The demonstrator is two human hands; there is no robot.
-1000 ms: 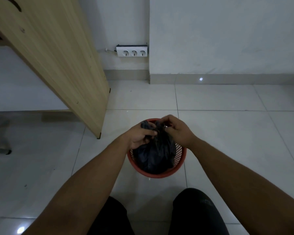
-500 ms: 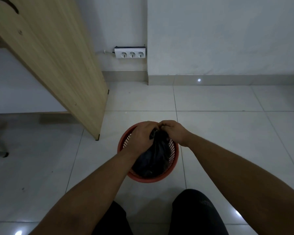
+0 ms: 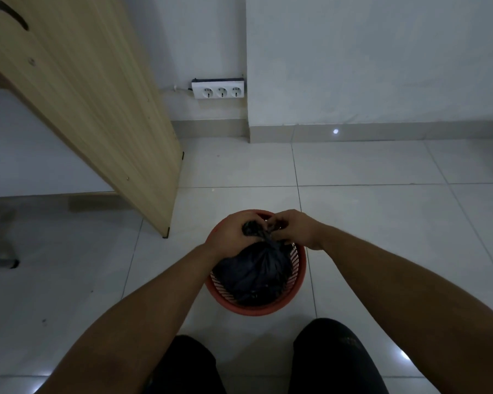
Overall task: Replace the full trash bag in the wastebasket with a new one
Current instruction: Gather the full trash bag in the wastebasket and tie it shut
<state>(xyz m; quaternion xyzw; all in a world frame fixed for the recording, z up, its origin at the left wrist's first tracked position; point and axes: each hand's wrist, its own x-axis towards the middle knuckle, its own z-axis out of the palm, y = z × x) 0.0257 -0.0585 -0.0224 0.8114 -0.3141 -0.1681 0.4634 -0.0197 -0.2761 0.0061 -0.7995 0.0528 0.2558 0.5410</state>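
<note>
A red plastic wastebasket (image 3: 298,268) with slotted sides stands on the pale tiled floor (image 3: 382,223), just below the centre of the view. Inside it sits a black trash bag (image 3: 254,275), full and rounded, its top gathered into a twisted neck at the basket's 12 o'clock rim.

Both hands meet over that neck. The left hand (image 3: 232,231) comes in from 7 o'clock with its fingers curled round a bunched end of the black plastic, which shows between thumb and fingers. The right hand (image 3: 295,227) comes in from 4 o'clock, its fingers bent and pinching another wad of the bag's gathered top. The two hands are almost touching, with the neck of the bag running down between them into the bag's bulk.

At 6 o'clock, the person's knees (image 3: 336,356) in dark cloth frame the near side of the basket. At 10 o'clock a light wooden panel (image 3: 91,109) of a piece of furniture slants down to the floor, its corner near the basket but apart from it. At 12 o'clock, a white three-socket power strip (image 3: 221,91) is fixed low on the grey wall (image 3: 367,58), above the skirting.
</note>
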